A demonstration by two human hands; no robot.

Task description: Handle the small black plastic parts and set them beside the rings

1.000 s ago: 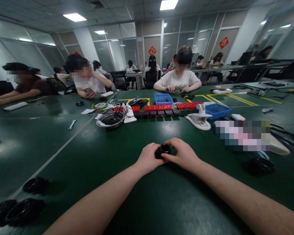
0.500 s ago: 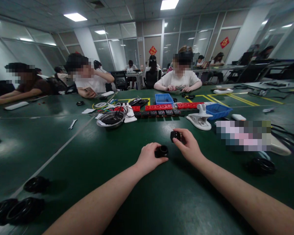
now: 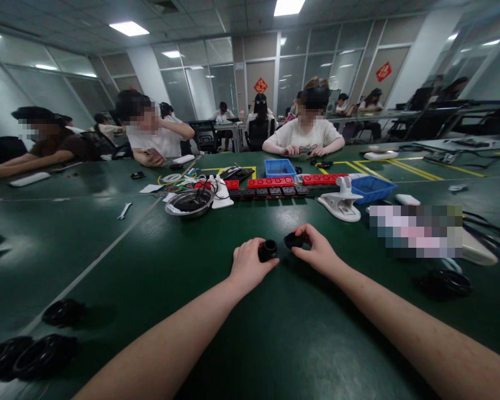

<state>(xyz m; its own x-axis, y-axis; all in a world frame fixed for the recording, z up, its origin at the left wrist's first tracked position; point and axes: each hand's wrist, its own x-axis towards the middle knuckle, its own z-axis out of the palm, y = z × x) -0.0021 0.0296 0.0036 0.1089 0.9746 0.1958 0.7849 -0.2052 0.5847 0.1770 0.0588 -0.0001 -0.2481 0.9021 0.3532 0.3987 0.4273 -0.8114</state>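
Observation:
My left hand (image 3: 250, 261) is closed around a black cylindrical fitting (image 3: 269, 249) with a round open mouth turned upward. Just to its right, my right hand (image 3: 316, 248) grips a smaller black cap-like part (image 3: 293, 240) between thumb and fingers. A narrow gap separates the two black parts, which are over the middle of the green table (image 3: 241, 328). The far fingers of both hands are partly hidden behind the parts.
Several black rings (image 3: 45, 355) lie at the lower left, and another black ring (image 3: 445, 284) at the right. A metal bowl (image 3: 188, 213), a white clamp stand (image 3: 340, 205), blue trays (image 3: 370, 189) and red power strips (image 3: 270, 182) stand ahead. A wrench (image 3: 124, 211) lies left. Co-workers sit across.
My left hand has shifted slightly left and up, and its fitting now stands more upright. The part in my right hand has tilted and moved slightly lower.

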